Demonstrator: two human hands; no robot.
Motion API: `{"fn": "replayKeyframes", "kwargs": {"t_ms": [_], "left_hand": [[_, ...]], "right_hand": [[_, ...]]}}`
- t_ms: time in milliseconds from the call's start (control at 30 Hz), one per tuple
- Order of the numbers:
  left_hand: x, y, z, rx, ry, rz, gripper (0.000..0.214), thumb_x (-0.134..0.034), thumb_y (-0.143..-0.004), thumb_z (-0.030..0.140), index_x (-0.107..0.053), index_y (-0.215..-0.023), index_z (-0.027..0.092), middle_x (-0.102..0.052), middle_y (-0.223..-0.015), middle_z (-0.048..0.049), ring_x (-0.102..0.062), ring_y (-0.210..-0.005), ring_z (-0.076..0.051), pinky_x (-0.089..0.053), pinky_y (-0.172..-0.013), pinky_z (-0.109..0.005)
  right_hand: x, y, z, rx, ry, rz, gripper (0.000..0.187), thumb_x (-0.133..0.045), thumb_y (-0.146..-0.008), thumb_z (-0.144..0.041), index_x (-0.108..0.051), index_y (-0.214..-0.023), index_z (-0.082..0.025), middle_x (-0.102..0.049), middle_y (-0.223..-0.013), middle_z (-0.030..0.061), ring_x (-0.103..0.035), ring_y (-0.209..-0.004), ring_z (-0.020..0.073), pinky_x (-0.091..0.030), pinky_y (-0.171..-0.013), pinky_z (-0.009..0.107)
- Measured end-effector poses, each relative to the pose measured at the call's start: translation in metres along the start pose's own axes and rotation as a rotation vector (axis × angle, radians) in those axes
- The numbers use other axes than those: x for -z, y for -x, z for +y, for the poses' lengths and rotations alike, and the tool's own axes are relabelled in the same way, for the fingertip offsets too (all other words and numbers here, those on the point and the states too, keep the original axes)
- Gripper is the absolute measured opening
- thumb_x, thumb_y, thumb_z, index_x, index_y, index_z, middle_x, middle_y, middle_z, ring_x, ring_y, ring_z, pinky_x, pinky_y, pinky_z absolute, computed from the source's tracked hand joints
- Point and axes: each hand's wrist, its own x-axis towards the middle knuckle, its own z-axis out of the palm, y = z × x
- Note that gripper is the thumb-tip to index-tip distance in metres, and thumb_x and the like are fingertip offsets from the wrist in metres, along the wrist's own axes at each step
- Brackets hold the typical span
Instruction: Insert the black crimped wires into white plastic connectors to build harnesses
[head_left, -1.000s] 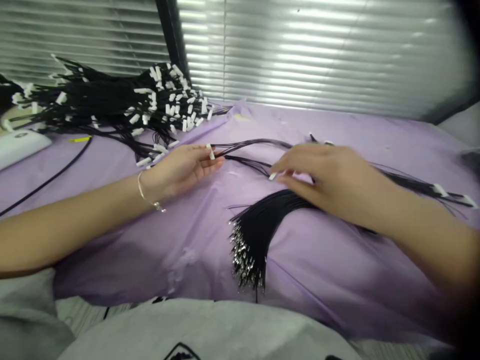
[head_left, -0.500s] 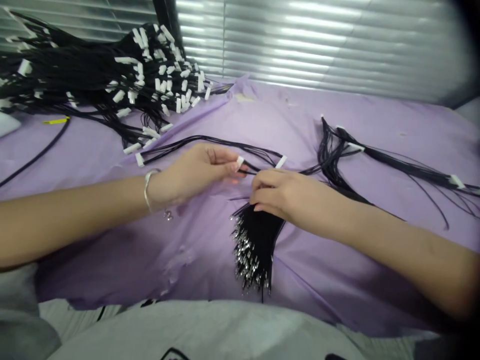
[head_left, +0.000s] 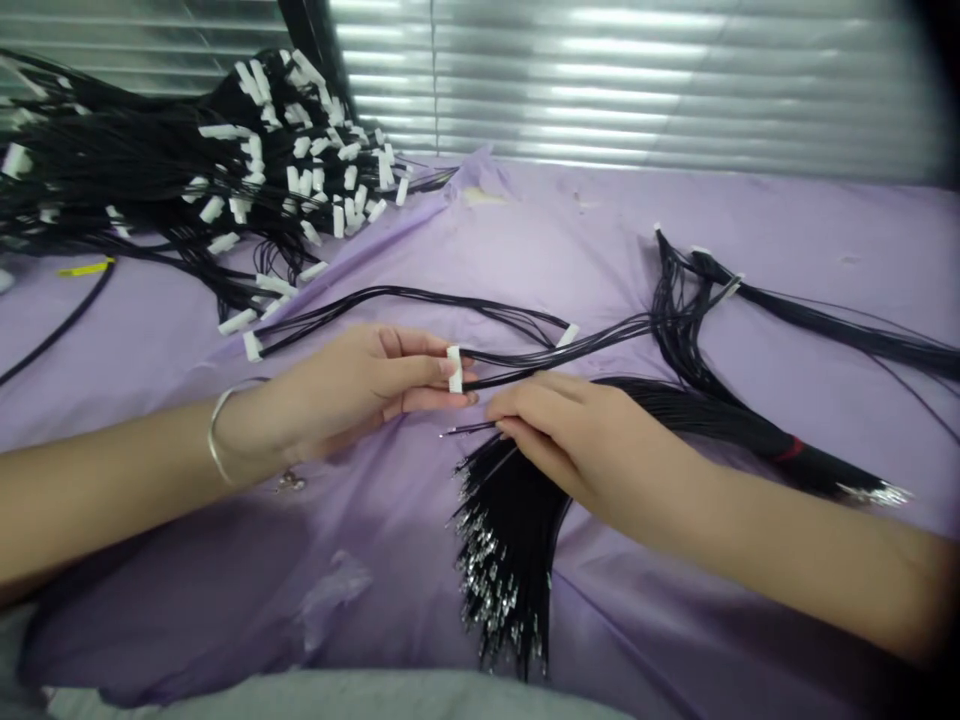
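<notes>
We've got our left hand (head_left: 364,385) pinching the white connector (head_left: 455,370) — right hand (head_left: 592,435) just beside it, closed on thin black wires (head_left: 472,428). Metal-tipped wire bundle (head_left: 517,510) fans out below the right hand.

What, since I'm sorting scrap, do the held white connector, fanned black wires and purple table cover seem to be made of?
White connector: probably hard plastic, matte; it is opaque with crisp edges. Fanned black wires: likely flexible plastic or rubber coating, smooth; they bend in curves, and their shiny silvery tips look like metal. Purple table cover: perhaps plastic film, slightly glossy; creases catch light.
</notes>
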Motion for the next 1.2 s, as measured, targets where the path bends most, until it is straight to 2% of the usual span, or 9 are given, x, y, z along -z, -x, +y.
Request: {"fn": "replayKeyframes", "kwargs": {"t_ms": [100, 200, 300, 433, 567, 767, 1200], "left_hand": [[-0.001, 0.004, -0.003, -0.033, 0.012, -0.036, 0.01, -0.066, -0.077, 0.008, -0.072, -0.072, 0.013, -0.07, -0.075, -0.002, -0.068, -0.074, -0.012, -0.055, -0.077, -0.018], [-0.001, 0.005, -0.007, -0.037, -0.012, -0.074, 0.008, -0.067, -0.078, 0.01, -0.072, -0.074, 0.014, -0.07, -0.078, -0.0021, -0.067, -0.078, -0.012, -0.054, -0.078, -0.017], [-0.002, 0.004, -0.008, -0.079, -0.085, -0.082, 0.009, -0.066, -0.079, 0.011, -0.071, -0.074, 0.015, -0.07, -0.077, -0.0025, -0.066, -0.076, -0.011, -0.053, -0.073, -0.015], [-0.004, 0.004, -0.007, -0.139, -0.209, -0.111, 0.012, -0.062, -0.081, 0.006, -0.072, -0.078, 0.014, -0.07, -0.078, -0.0037, -0.064, -0.073, -0.011, -0.052, -0.069, -0.015], [-0.003, 0.005, -0.007, -0.139, -0.217, -0.148, 0.013, -0.061, -0.083, 0.008, -0.072, -0.08, 0.014, -0.069, -0.078, -0.0038, -0.063, -0.071, -0.011, -0.052, -0.067, -0.016], [-0.002, 0.003, -0.01, -0.102, -0.21, -0.125, 0.011, -0.062, -0.082, 0.009, -0.072, -0.084, 0.014, -0.07, -0.082, -0.0048, -0.064, -0.074, -0.012, -0.053, -0.069, -0.018], [0.0, 0.001, -0.008, -0.064, -0.174, -0.117, 0.011, -0.064, -0.081, 0.01, -0.073, -0.082, 0.015, -0.071, -0.078, -0.0038, -0.065, -0.07, -0.012, -0.054, -0.067, -0.018]], "right_hand": [[0.001, 0.002, 0.0, 0.03, -0.067, 0.041, 0.018, -0.047, -0.091, -0.015, -0.064, -0.09, -0.013, -0.067, -0.087, 0.0068, -0.061, -0.081, 0.0158, -0.048, -0.076, 0.029], [0.003, 0.002, -0.002, -0.018, -0.078, 0.061, 0.013, -0.05, -0.089, -0.016, -0.062, -0.085, -0.015, -0.065, -0.088, 0.0056, -0.059, -0.083, 0.0149, -0.047, -0.079, 0.029], [0.006, -0.001, -0.006, -0.074, -0.031, 0.078, 0.012, -0.05, -0.088, -0.016, -0.059, -0.081, -0.014, -0.063, -0.083, 0.0046, -0.056, -0.076, 0.0138, -0.046, -0.069, 0.026], [0.011, -0.006, -0.007, -0.14, -0.025, 0.138, 0.01, -0.052, -0.084, -0.012, -0.058, -0.076, -0.016, -0.058, -0.071, 0.0002, -0.05, -0.06, 0.0095, -0.038, -0.054, 0.022], [0.012, -0.01, -0.005, -0.208, -0.062, 0.163, 0.012, -0.055, -0.077, -0.01, -0.055, -0.068, -0.018, -0.054, -0.06, -0.0038, -0.045, -0.051, 0.0072, -0.034, -0.05, 0.021], [0.005, -0.011, -0.006, -0.279, 0.04, 0.186, 0.011, -0.055, -0.079, -0.017, -0.057, -0.068, -0.018, -0.055, -0.06, -0.0017, -0.045, -0.05, 0.0089, -0.033, -0.048, 0.024], [-0.001, -0.008, -0.003, -0.206, 0.011, 0.212, 0.012, -0.052, -0.081, -0.015, -0.051, -0.071, -0.02, -0.054, -0.064, -0.0013, -0.046, -0.054, 0.0098, -0.035, -0.051, 0.023]]}}
